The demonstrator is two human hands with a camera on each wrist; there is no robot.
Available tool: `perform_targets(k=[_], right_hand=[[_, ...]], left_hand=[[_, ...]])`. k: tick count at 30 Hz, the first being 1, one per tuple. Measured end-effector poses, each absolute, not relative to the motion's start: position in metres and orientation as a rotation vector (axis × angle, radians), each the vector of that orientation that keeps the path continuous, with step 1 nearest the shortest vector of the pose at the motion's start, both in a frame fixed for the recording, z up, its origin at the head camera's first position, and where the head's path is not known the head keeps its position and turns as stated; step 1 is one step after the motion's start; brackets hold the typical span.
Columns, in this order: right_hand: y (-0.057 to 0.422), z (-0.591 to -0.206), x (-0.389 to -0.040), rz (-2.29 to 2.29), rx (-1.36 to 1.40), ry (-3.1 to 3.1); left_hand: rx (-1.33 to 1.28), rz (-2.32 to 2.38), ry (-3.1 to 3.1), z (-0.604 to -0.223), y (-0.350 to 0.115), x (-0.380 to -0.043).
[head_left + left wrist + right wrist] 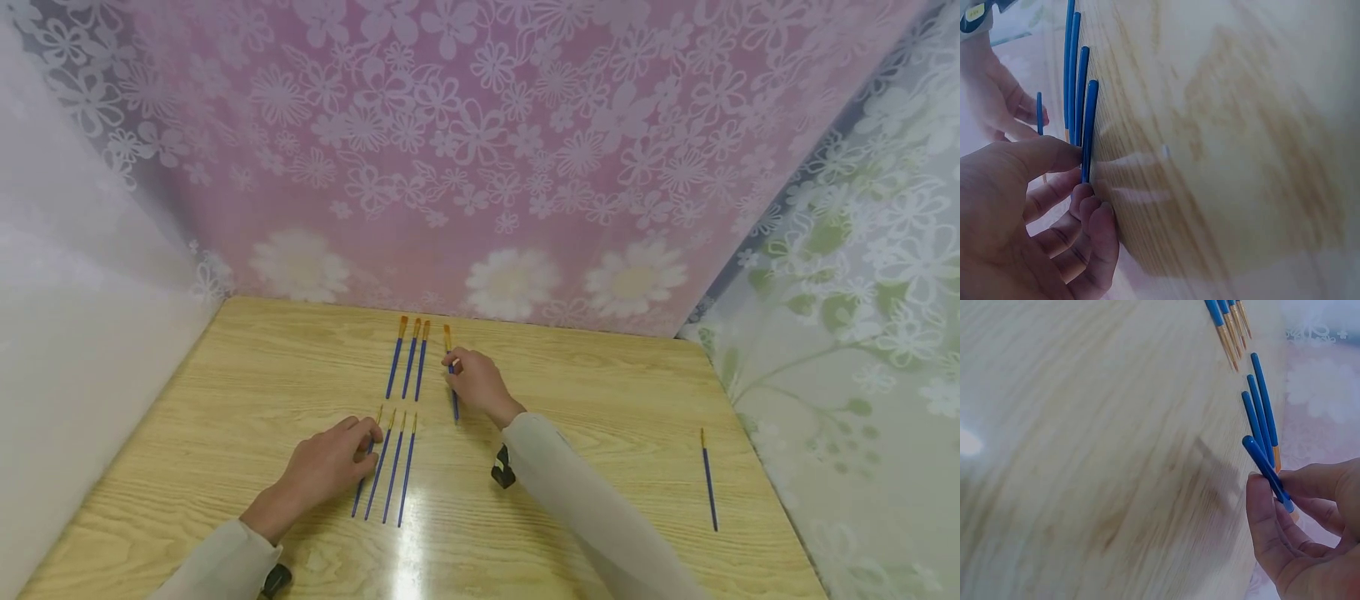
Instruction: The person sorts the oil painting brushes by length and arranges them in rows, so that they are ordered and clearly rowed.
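My right hand (480,385) pinches a blue-handled paintbrush (455,407) between thumb and fingers, its bristles pointing to the far edge. The right wrist view shows that brush's handle (1259,455) raised at a slant from the table. Just left of it lie three wider paintbrushes (411,367) side by side. Nearer, several thin blue paintbrushes (393,475) form a second row, tips pointing away. My left hand (326,462) has thumb and fingers about the leftmost thin paintbrush (358,500); in the left wrist view they pinch its handle (1090,119).
A lone thin paintbrush (709,487) lies far to the right on the wood-grain table (600,433). Behind the table hangs a pink flowered curtain (420,192), with pale walls at both sides. Light glares off the tabletop near the front row.
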State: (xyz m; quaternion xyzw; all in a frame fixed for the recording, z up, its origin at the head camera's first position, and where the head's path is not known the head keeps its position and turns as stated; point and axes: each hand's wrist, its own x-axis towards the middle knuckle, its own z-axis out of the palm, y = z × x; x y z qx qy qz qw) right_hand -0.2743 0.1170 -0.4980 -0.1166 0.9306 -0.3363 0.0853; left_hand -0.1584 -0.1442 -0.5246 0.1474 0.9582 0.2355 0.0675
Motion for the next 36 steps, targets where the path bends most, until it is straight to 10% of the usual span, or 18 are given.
perform_targets(k=[36], right_hand=[[0.071, -0.518, -0.309, -1.045, -0.182, 2.807]], left_hand=[[0.44, 0.681, 2.886, -0.526, -0.146, -0.161]])
